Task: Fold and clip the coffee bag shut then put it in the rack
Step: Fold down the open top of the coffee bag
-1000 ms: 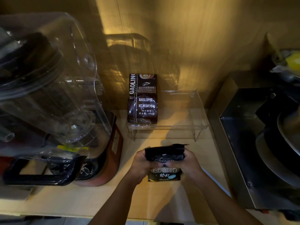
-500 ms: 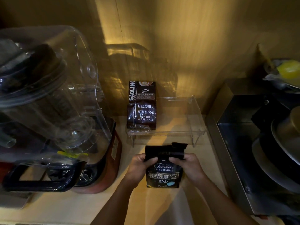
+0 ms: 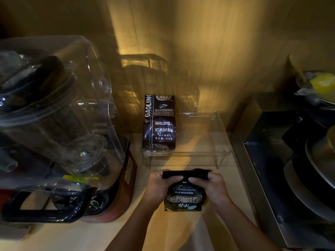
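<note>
The table [image 3: 59, 238] is pale wood with warm yellow light on it. A big blender [image 3: 59, 134] stands at the left edge. It has a clear cover, a red base and a black handle at the front. A clear rack [image 3: 186, 151] stands on thin legs at the back of the table, by the wall. A dark coffee bag [image 3: 159, 124] stands upright in the left end of the rack. A small black coffee bag [image 3: 184, 194] is in front of the rack, near the middle of the table. A shiny metal stove [image 3: 262, 178] is at the right edge.
</note>
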A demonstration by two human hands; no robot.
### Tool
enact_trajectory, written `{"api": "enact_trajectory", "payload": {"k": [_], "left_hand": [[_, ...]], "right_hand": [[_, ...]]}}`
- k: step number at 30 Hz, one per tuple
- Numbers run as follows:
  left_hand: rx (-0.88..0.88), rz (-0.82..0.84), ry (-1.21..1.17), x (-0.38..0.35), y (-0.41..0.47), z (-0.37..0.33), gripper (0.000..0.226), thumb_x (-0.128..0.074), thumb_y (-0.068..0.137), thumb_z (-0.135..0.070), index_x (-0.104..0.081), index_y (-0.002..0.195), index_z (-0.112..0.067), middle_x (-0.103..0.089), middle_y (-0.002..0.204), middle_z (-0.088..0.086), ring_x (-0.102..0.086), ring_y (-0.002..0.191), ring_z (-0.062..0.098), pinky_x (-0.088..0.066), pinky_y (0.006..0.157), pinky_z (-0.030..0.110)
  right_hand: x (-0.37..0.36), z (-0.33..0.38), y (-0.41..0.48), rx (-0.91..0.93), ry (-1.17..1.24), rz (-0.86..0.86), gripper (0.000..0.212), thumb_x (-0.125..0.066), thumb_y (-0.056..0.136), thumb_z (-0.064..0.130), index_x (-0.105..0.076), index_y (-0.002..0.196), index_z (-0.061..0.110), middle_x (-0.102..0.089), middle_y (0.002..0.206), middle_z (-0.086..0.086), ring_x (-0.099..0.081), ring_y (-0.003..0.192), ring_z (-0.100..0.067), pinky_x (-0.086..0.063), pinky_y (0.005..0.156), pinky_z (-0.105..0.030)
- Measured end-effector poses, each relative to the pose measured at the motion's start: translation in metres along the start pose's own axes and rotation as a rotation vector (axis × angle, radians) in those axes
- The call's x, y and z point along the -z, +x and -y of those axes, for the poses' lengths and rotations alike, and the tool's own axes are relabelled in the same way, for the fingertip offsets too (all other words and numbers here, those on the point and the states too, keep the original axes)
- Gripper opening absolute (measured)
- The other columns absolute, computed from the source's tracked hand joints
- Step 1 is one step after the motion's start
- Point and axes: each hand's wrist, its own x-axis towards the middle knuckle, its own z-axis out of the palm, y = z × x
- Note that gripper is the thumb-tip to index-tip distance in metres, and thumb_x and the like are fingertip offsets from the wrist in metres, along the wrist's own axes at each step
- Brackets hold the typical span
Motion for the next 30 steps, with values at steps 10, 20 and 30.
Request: {"api": "enact_trajectory", "payload": {"k": [10,20,30], "left_hand": [[-0.215,-0.060,0.060,0.000,0.010,-0.032,0.013,-0.053,0.089,-0.017,-0.065,0.093,-0.018,-0.074,0.085,0.002,-0.070,0.082,0.015,-0.058,0.066,0.025],[-0.341,0.005,0.104,0.014,0.018,-0.061,0.009,-0.064,0.078,-0.005,-0.070,0.085,-0.007,-0.073,0.075,-0.002,-0.070,0.077,0.018,-0.056,0.062,0.020],[-0.248,-0.017,0.159,0.020,0.035,-0.032,0.013,-0.064,0.079,-0.007,-0.070,0.078,-0.019,-0.073,0.070,-0.010,-0.067,0.071,0.007,-0.050,0.059,0.013]], "right_hand": [[-0.006,0.033,0.012,0.097,0.090,-0.013,0.008,-0.069,0.068,0.011,-0.072,0.076,0.009,-0.075,0.068,-0.002,-0.070,0.065,-0.014,-0.052,0.049,-0.018],[-0.006,0.045,0.023,0.285,-0.028,-0.038,0.013,-0.069,0.071,0.003,-0.071,0.082,0.010,-0.075,0.067,0.008,-0.069,0.066,-0.007,-0.050,0.052,-0.012],[-0.001,0.026,0.032,0.223,-0.109,-0.087,0.006,-0.072,0.070,0.005,-0.071,0.072,0.011,-0.073,0.069,-0.006,-0.068,0.062,-0.015,-0.054,0.051,-0.019]]}}
